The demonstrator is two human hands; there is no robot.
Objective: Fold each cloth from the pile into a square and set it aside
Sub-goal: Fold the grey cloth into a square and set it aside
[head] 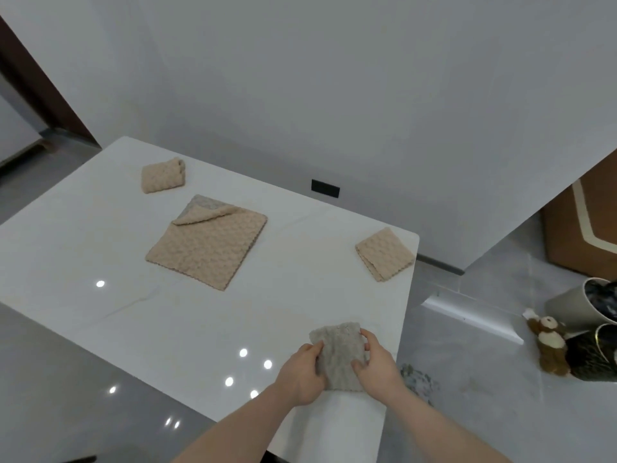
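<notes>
Two bare forearms reach up from the bottom of the frame to a small grey cloth (339, 355) lying on the near right part of the white table (83, 248). The left hand (302, 374) curls its fingers onto the cloth's left edge, and the right hand (377, 359) does the same on the right edge, thumb and fingers bent around the fabric, so both hands have hold of it from either side. The cloth is already folded down to a compact, roughly square shape and rests on the tabletop. Farther up, near the middle of the frame, a larger beige cloth (208, 247) lies spread flat with its top corner turned over, and a grey layer shows just beneath that flap. In the upper left of the table sits a small folded beige cloth (163, 175). Another folded beige square (385, 253) lies by the table's right edge, well apart from the other two. Off the table at the right of the frame, a brown and white stuffed toy (549, 344) lies on the floor beside two round containers (587, 305).
</notes>
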